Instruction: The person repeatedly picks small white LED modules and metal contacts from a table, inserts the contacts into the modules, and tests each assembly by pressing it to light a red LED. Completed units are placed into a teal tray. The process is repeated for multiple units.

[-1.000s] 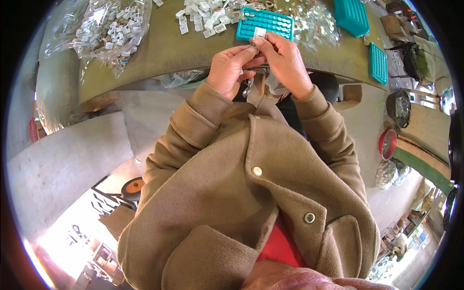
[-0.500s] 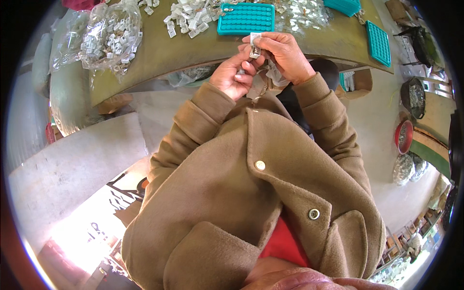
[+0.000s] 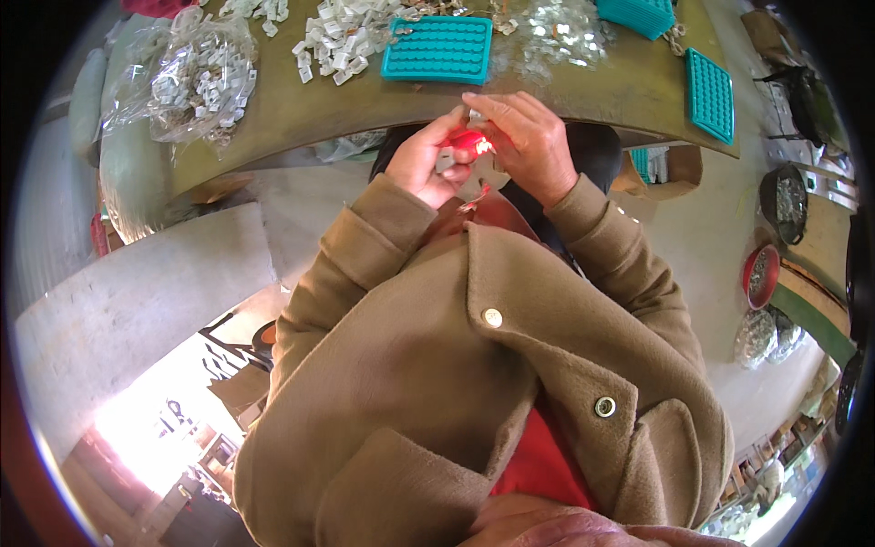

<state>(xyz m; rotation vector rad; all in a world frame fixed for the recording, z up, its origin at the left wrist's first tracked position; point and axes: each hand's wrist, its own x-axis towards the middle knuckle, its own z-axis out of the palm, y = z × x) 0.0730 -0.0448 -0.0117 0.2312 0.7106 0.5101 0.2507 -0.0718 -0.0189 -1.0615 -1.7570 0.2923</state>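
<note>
In front of my chest, just off the table's near edge, both hands meet around a small white plastic case (image 3: pixel 476 117), mostly covered by fingers. A bright red light (image 3: pixel 483 144) glows at it and tints my fingertips red. My left hand (image 3: pixel 424 159) is closed, its thumb and fingers gripping the case from the left. Another pale piece (image 3: pixel 445 161) shows among its curled fingers. From the right, my right hand (image 3: pixel 533 146) pinches the case, thumb and index finger at its upper end. What the right hand's lower fingers touch is hidden.
On the table (image 3: pixel 301 118) lie a heap of white plastic cases (image 3: pixel 346 36), a teal tray (image 3: pixel 436 50), and clear glinting pieces (image 3: pixel 561 36). A clear bag of white parts (image 3: pixel 205 82) sits left. Another teal tray (image 3: pixel 710 96) lies right; below it stands a cardboard box (image 3: pixel 679 173).
A red glow has come on at the case between my hands. Both hands have come down slightly, nearer my body, and the right fingers now cover more of the case.
</note>
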